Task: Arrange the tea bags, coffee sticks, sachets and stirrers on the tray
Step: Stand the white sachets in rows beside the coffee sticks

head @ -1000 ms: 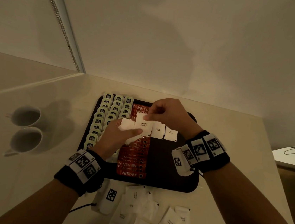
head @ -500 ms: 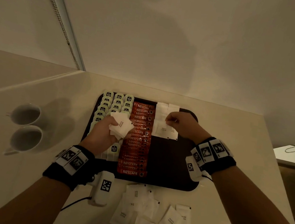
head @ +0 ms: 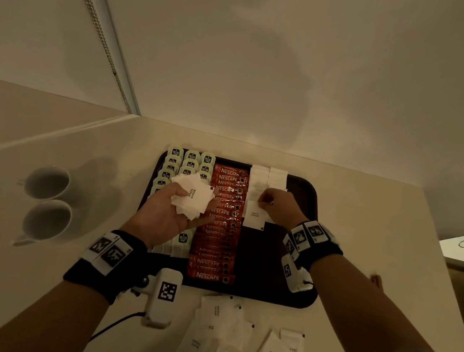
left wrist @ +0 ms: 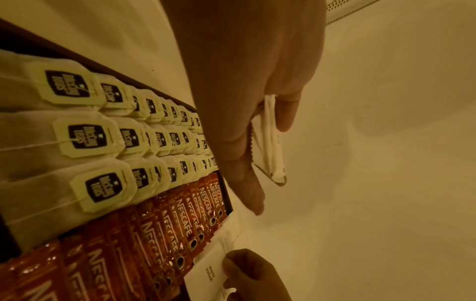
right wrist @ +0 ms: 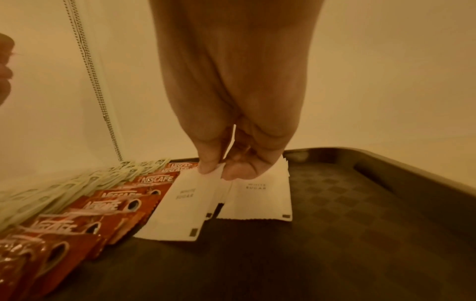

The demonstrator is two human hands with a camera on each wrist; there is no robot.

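A dark tray holds rows of tea bags on its left, red Nescafe coffee sticks down the middle and two columns of white sugar sachets to the right. My left hand hovers palm up over the tea bags and holds a small stack of sugar sachets, seen edge-on in the left wrist view. My right hand pinches the top edge of one sugar sachet lying beside the coffee sticks. No stirrers show.
Two white cups stand on the counter left of the tray. A loose pile of sugar sachets lies on the counter in front of the tray. A wall rises just behind the tray, with a bead chain at the left.
My right hand took a sachet from the left hand's stack and carried it right and down onto the tray. The left hand has turned palm up, showing its stack.
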